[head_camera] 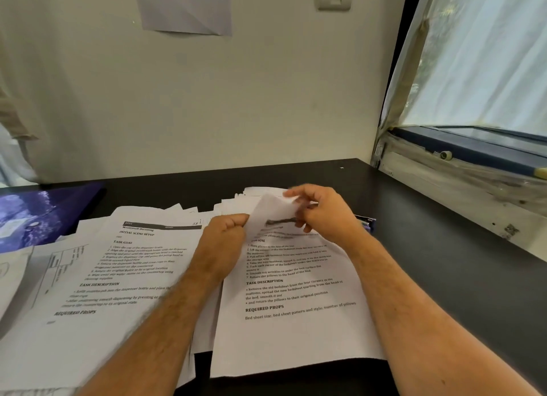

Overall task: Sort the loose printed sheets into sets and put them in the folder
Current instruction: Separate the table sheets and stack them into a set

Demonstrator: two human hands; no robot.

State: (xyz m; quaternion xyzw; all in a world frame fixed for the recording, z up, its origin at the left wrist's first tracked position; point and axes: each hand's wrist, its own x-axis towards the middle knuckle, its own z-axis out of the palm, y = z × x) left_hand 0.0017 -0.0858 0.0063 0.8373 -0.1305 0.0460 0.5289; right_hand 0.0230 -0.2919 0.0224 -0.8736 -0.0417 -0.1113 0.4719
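A printed sheet about bed sheets (296,315) lies on the black desk in front of me, its top edge curled up and over. My left hand (225,238) pinches that curled top at its left side. My right hand (322,212) pinches it at the right, fingers bent round the paper. A second printed sheet headed "Initial scene setup" (124,277) lies to the left on a loose spread of other sheets (35,277). More white sheets (236,201) show behind my hands. The blue folder (38,215) lies at the far left.
The black desk (429,262) runs to a white wall at the back and a window sill (473,185) on the right. A small blue object (367,222) peeks out behind my right wrist. A paper notice (186,7) hangs on the wall.
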